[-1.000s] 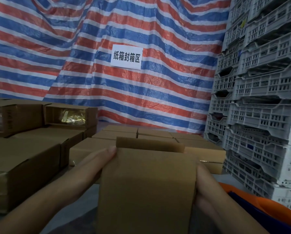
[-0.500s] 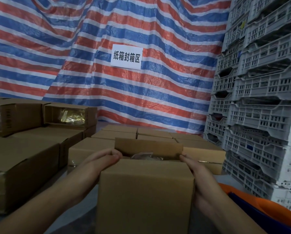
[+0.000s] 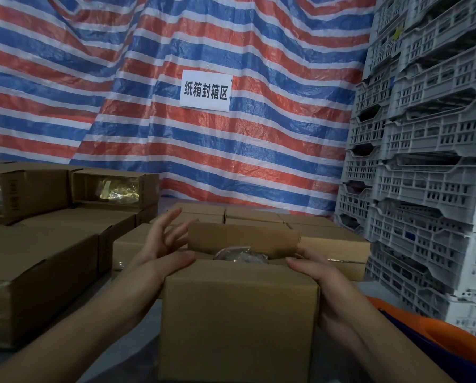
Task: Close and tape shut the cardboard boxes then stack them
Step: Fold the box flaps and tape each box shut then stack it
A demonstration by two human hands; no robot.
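Since the earlier frame, we note our left hand [image 3: 165, 244] has lifted, fingers spread; our right hand [image 3: 318, 275] still grips the open cardboard box [image 3: 239, 319] at lower centre, crinkled plastic-wrapped contents [image 3: 239, 254] inside

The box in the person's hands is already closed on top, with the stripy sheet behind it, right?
Not quite. The head view shows the box open on top: its far flap stands up and a crinkly bag shows inside. The left hand and right hand are at its top edges. The stripy sheet does hang behind it.
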